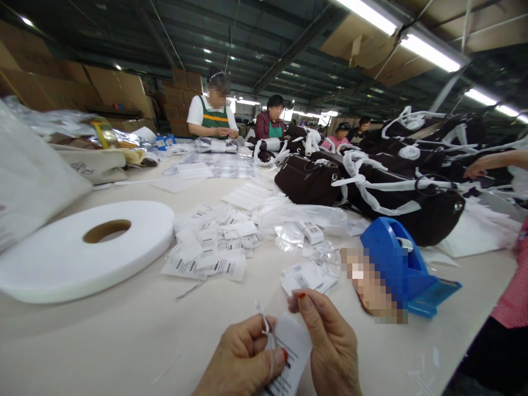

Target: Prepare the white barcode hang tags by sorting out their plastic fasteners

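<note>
Printed white label (292,336), one — pinched beneath the thumb of the left hand (247,353); right hand (328,342) beside its upper edge, fingertips bunched — cannot tell whether gripping.

the pile of labels (212,242) lies on the table (124,341); left of the pile sits the large roll (41,261). right of the pile is a smaller label stack (307,276), and farther right the tape dispenser (414,278). behind the pile and to its right, bags (309,181) are heaped; straight behind it lie plastic sheets (223,165). before the pile, to its right, a tag (295,341) is between the left hand (243,355) and the right hand (332,346)
</note>
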Action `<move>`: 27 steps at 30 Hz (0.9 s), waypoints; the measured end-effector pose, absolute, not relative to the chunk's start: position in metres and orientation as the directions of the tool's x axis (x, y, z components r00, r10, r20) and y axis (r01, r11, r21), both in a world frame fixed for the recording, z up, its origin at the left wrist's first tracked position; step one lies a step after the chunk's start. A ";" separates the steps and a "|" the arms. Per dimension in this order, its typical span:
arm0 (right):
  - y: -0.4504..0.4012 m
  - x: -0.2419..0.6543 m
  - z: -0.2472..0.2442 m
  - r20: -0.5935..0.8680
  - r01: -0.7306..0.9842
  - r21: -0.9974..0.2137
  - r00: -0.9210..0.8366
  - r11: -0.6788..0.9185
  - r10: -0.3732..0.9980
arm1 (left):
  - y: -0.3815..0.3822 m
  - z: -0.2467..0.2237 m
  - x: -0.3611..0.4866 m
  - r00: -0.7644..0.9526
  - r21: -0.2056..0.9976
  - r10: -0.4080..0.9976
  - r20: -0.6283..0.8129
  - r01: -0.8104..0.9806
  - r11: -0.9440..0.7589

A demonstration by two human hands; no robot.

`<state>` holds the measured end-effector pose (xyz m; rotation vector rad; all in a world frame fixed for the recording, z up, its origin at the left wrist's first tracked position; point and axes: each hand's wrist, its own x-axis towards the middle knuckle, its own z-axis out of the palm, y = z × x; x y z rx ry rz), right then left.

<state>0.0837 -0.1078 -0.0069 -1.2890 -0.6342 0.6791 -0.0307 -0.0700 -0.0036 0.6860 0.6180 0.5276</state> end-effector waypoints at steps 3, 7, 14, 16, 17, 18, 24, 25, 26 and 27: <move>-0.108 0.091 -0.006 0.084 -0.049 -0.988 0.616 0.145 0.783 | -0.068 -0.004 -0.032 0.698 0.739 0.635 -0.331 -0.227 0.634; -0.108 0.102 0.000 0.222 0.179 -0.972 0.470 0.154 0.855 | -0.068 -0.009 -0.033 0.703 0.800 0.630 -0.329 -0.147 0.581; -0.109 0.099 0.001 0.422 0.593 -0.769 0.190 0.239 0.886 | -0.070 -0.022 -0.036 0.602 0.971 0.765 -0.227 0.080 0.225; -0.110 0.096 -0.003 0.396 0.566 -0.801 0.260 0.193 0.881 | -0.070 -0.025 -0.038 0.585 0.976 0.781 -0.217 0.149 0.159; -0.111 0.095 -0.004 0.366 0.526 -0.835 0.308 0.164 0.878 | -0.070 -0.026 -0.038 0.576 0.973 0.785 -0.229 0.160 0.167; -0.111 0.094 -0.006 0.324 0.469 -0.873 0.359 0.131 0.875 | -0.069 -0.028 -0.038 0.567 0.967 0.783 -0.254 0.152 0.203; -0.111 0.094 -0.006 -0.098 -0.178 -0.984 0.467 -0.016 0.879 | -0.067 -0.023 -0.034 0.609 0.841 0.678 -0.412 -0.033 0.540; -0.110 0.094 -0.005 -0.140 -0.292 -0.957 0.460 0.000 0.877 | -0.067 -0.020 -0.033 0.607 0.815 0.670 -0.428 -0.062 0.576; -0.109 0.094 -0.003 -0.161 -0.378 -0.926 0.454 0.026 0.876 | -0.068 -0.017 -0.033 0.602 0.786 0.663 -0.445 -0.092 0.611; -0.108 0.093 -0.002 -0.165 -0.437 -0.898 0.452 0.056 0.877 | -0.068 -0.015 -0.032 0.596 0.757 0.656 -0.464 -0.118 0.643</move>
